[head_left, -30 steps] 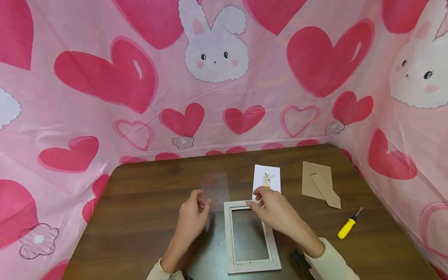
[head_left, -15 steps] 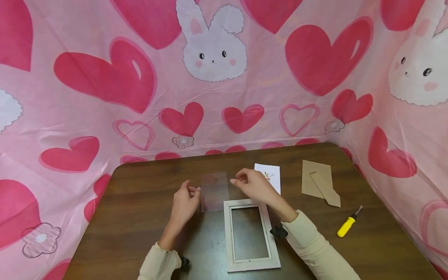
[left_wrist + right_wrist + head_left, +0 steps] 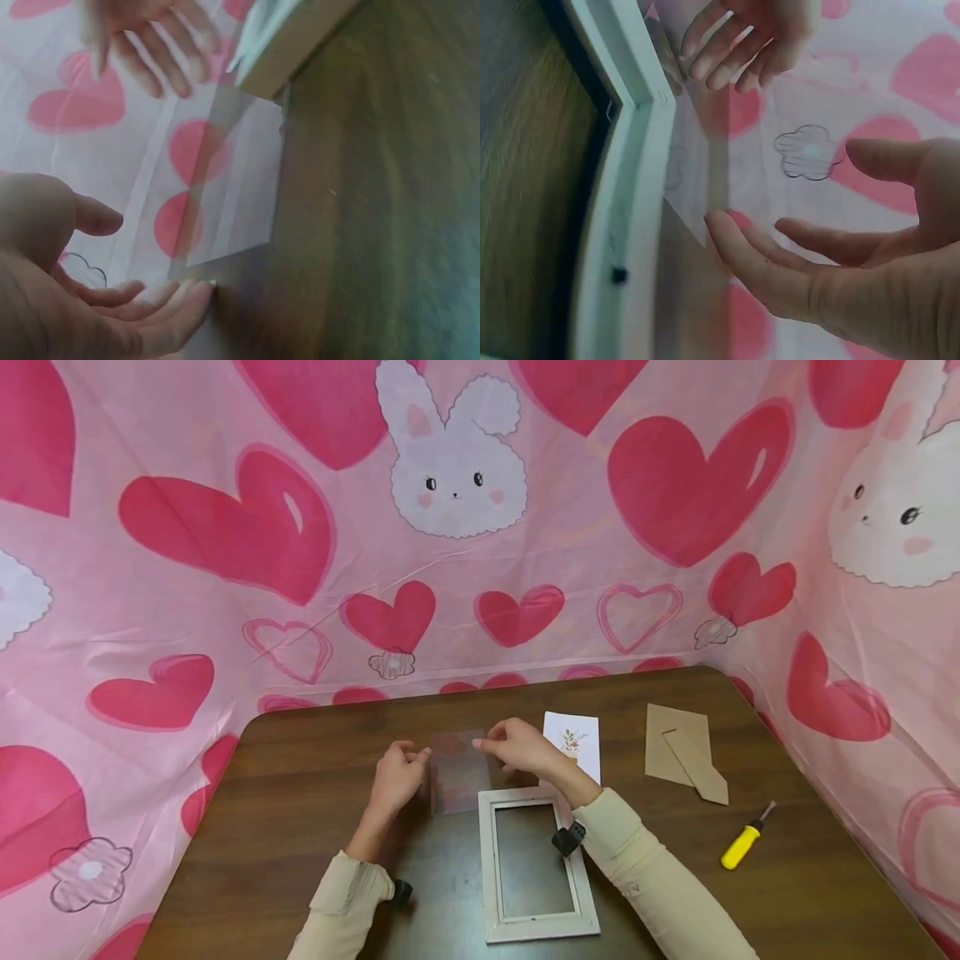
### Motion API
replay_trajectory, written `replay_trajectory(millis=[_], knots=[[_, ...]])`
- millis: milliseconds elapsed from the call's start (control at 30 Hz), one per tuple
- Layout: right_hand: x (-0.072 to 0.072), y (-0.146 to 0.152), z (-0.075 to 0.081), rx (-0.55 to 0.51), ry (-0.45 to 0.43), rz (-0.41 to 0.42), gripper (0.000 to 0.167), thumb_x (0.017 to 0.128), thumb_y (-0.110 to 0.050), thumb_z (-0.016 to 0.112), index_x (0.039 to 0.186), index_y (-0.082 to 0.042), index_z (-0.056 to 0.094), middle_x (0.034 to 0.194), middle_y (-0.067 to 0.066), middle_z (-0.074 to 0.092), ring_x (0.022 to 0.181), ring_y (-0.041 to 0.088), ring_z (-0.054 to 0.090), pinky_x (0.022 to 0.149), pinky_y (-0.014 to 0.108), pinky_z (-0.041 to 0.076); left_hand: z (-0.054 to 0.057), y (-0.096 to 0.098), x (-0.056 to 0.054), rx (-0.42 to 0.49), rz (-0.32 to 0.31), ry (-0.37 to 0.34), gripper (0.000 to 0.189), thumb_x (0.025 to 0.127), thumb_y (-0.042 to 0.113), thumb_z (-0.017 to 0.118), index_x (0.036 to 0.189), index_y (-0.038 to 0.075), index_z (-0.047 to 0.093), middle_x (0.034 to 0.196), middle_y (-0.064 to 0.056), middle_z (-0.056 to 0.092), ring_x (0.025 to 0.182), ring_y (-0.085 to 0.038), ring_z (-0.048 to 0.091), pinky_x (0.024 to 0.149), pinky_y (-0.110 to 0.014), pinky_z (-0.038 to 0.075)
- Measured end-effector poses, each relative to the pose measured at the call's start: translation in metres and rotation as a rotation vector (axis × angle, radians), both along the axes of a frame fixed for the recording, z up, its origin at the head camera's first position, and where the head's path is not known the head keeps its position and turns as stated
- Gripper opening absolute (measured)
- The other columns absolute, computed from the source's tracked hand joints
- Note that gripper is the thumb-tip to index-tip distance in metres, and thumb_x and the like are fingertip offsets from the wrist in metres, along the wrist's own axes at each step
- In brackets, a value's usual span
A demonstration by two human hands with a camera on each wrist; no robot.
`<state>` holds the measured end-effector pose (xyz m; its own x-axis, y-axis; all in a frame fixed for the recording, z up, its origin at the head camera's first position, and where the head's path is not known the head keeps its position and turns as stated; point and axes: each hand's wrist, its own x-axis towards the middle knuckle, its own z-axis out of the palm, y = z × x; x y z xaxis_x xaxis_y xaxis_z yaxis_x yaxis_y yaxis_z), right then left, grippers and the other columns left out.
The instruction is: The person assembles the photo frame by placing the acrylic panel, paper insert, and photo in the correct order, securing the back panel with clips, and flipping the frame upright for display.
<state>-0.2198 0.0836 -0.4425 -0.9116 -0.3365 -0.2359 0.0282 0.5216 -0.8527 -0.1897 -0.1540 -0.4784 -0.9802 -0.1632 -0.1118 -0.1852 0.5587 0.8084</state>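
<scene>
A clear plastic sheet (image 3: 457, 785) lies flat on the brown table, with the pink backdrop mirrored in it. My left hand (image 3: 397, 777) hovers at its left edge, fingers loosely bent and thumb apart, with nothing between them in the left wrist view. Over the sheet's far right corner is my right hand (image 3: 523, 747), its fingers and thumb spread apart around nothing in the right wrist view. Just below the sheet and to its right, a white picture frame (image 3: 491, 877) rests on the table under my right forearm. A white card with a flower print (image 3: 588, 735) is partly behind my right hand.
Farther right lie a brown backing board (image 3: 660, 752) with its stand leg (image 3: 697, 768) and a yellow-handled screwdriver (image 3: 741, 847). A pink heart-and-rabbit cloth (image 3: 450, 560) hangs around the table's back and sides.
My right hand has moved left from the frame's top edge and the card to the sheet's right corner. My left hand has shifted slightly forward and left along the sheet.
</scene>
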Motion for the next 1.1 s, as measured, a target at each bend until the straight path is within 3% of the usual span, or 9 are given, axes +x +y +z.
replay_trajectory(millis=[133, 233, 433, 667, 800, 900, 1000, 1100], knots=[[-0.008, -0.003, -0.010, -0.198, -0.221, -0.062, 0.053, 0.103, -0.034, 0.066, 0.130, 0.012, 0.059, 0.140, 0.032, 0.057, 0.124, 0.047, 0.064, 0.086, 0.051, 0.063, 0.001, -0.004, -0.004, 0.163, 0.018, -0.109, 0.038, 0.105, 0.028, 0.060, 0.117, -0.008, 0.064, 0.090, -0.008, 0.063, 0.079, -0.019, 0.065, 0.077, -0.033, 0.063], [-0.009, -0.005, -0.015, -0.267, -0.314, -0.108, 0.054, 0.103, -0.033, 0.065, 0.129, 0.014, 0.058, 0.144, 0.036, 0.053, 0.129, 0.050, 0.060, 0.086, 0.054, 0.062, 0.003, -0.006, -0.005, 0.170, 0.002, -0.171, 0.034, 0.106, 0.029, 0.059, 0.098, -0.004, 0.064, 0.076, -0.002, 0.052, 0.075, -0.017, 0.059, 0.078, -0.033, 0.064], [-0.009, -0.014, -0.018, -0.402, -0.412, -0.164, 0.064, 0.103, -0.033, 0.065, 0.145, 0.011, 0.047, 0.144, 0.038, 0.054, 0.130, 0.051, 0.058, 0.096, 0.061, 0.057, 0.008, -0.004, -0.006, 0.121, -0.036, -0.214, 0.039, 0.106, 0.031, 0.060, 0.076, 0.007, 0.055, 0.070, -0.002, 0.048, 0.071, -0.020, 0.058, 0.076, -0.038, 0.065], [-0.011, -0.023, -0.024, -0.501, -0.479, -0.235, 0.061, 0.102, -0.032, 0.064, 0.146, 0.008, 0.048, 0.148, 0.035, 0.051, 0.132, 0.048, 0.054, 0.106, 0.064, 0.051, 0.013, -0.001, -0.006, 0.167, -0.020, -0.237, 0.048, 0.105, 0.033, 0.060, 0.063, 0.016, 0.045, 0.060, 0.002, 0.042, 0.070, -0.021, 0.058, 0.077, -0.043, 0.065], [-0.010, -0.026, -0.026, -0.509, -0.489, -0.293, 0.054, 0.101, -0.031, 0.065, 0.143, 0.000, 0.050, 0.147, 0.030, 0.052, 0.129, 0.044, 0.056, 0.106, 0.062, 0.052, 0.013, -0.002, -0.007, 0.314, -0.007, -0.263, 0.043, 0.107, 0.033, 0.057, 0.070, 0.013, 0.044, 0.057, 0.005, 0.035, 0.063, -0.017, 0.045, 0.084, -0.048, 0.063], [-0.008, -0.027, -0.028, -0.514, -0.487, -0.318, 0.051, 0.101, -0.029, 0.066, 0.142, -0.004, 0.047, 0.146, 0.028, 0.051, 0.127, 0.043, 0.056, 0.105, 0.061, 0.052, 0.011, -0.003, -0.007, 0.396, 0.013, -0.293, 0.031, 0.108, 0.033, 0.055, 0.098, 0.005, 0.048, 0.066, 0.003, 0.036, 0.069, -0.017, 0.043, 0.089, -0.049, 0.061], [-0.008, -0.029, -0.029, -0.526, -0.493, -0.327, 0.052, 0.101, -0.028, 0.066, 0.142, -0.006, 0.045, 0.148, 0.026, 0.051, 0.130, 0.043, 0.055, 0.107, 0.061, 0.051, 0.010, -0.003, -0.006, 0.414, 0.032, -0.308, 0.041, 0.108, 0.033, 0.055, 0.127, 0.000, 0.040, 0.082, -0.002, 0.039, 0.083, -0.020, 0.045, 0.089, -0.046, 0.060], [-0.008, -0.030, -0.030, -0.544, -0.494, -0.322, 0.052, 0.101, -0.027, 0.065, 0.144, -0.005, 0.046, 0.151, 0.025, 0.050, 0.134, 0.044, 0.053, 0.111, 0.062, 0.048, 0.009, -0.001, -0.006, 0.401, 0.050, -0.296, 0.041, 0.107, 0.033, 0.056, 0.124, -0.002, 0.041, 0.087, -0.003, 0.039, 0.085, -0.021, 0.046, 0.082, -0.039, 0.059]])
